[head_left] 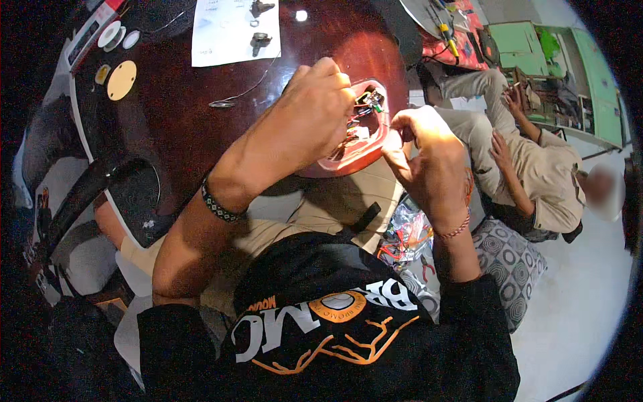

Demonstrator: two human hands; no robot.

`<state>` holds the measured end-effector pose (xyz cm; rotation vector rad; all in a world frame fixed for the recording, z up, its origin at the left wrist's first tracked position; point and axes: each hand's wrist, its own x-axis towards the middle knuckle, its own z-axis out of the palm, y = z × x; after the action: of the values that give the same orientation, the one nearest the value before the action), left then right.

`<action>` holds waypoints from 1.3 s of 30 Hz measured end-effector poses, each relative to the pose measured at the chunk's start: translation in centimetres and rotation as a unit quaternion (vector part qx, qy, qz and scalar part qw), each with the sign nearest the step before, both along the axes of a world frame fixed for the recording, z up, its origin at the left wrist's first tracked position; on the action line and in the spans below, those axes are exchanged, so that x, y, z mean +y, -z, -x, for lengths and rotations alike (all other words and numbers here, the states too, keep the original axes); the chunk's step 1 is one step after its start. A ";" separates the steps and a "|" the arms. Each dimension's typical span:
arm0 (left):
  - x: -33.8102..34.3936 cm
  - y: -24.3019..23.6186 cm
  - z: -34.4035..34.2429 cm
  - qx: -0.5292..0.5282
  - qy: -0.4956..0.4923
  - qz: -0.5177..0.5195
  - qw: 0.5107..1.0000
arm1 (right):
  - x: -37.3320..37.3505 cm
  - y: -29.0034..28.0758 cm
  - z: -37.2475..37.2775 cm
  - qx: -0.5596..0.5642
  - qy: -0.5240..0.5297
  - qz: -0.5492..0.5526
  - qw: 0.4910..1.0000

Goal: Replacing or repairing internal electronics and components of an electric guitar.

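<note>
A glossy dark red body (341,50), like that of an electric guitar, lies in front of me. An open cavity (370,151) at its right side holds wires and a small green electronic part (376,103) under bright light. My left hand (318,104) is closed over the cavity's left edge, fingers curled down toward the wires; its fingertips are hidden. My right hand (429,151) pinches at the cavity's right rim, thumb and forefinger together. Whatever it grips is too small to make out.
White paper (221,33) with dark metal parts (260,43) lies at the far side, near a loose wire (223,104). A round cream plate (122,80) lies left. Beside my right forearm are bagged wires (405,231) and pliers (427,268). A seated person (536,174) is at right.
</note>
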<state>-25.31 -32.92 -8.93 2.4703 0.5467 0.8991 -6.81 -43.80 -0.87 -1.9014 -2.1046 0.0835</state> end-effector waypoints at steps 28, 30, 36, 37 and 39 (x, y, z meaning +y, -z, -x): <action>-0.9 -0.5 -0.5 -0.017 -0.053 -0.021 0.998 | -10.3 9.5 -7.6 0.026 0.228 -0.008 0.973; -0.9 -0.3 -0.3 -0.028 -0.058 -0.030 0.997 | -7.7 6.5 -4.7 0.113 0.187 -0.093 0.971; -0.7 0.0 -0.3 -0.050 -0.049 -0.034 0.997 | -2.3 2.8 0.6 0.087 0.049 -0.116 0.988; -0.6 0.0 -0.3 -0.054 -0.048 -0.032 0.997 | -1.7 3.0 0.8 0.070 0.027 -0.116 0.990; -0.6 -0.2 -0.3 -0.047 -0.045 -0.032 0.997 | -1.0 3.2 1.1 0.060 0.015 -0.113 0.992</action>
<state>-25.01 -33.56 -8.72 2.4624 0.6089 1.0779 -7.93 -44.85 -4.06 -1.7482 -1.9178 -0.0438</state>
